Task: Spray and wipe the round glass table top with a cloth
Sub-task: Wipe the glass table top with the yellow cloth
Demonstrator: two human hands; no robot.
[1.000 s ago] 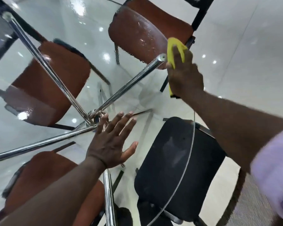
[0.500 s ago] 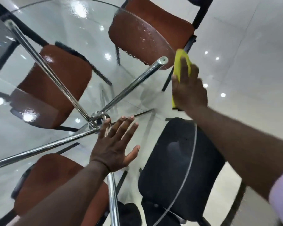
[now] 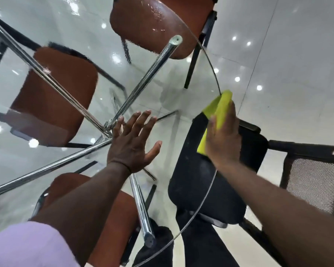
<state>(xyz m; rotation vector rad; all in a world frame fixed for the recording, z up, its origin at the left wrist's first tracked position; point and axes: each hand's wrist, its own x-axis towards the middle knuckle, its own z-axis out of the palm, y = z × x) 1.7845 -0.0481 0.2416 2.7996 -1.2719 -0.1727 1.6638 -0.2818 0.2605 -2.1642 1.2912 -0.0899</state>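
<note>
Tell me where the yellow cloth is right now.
The yellow cloth lies under the right hand at the round glass table top's right edge, above the black chair.

- The round glass table top (image 3: 96, 26) is clear, with droplets on the far part.
- 4 chrome legs (image 3: 148, 74) meet under its middle.
- The left hand (image 3: 132, 140) lies flat on the glass, fingers spread, just right of that leg joint.
- The yellow cloth (image 3: 219, 110) lies at the glass rim, right of the joint, pressed down by the right hand (image 3: 225, 139).
</note>
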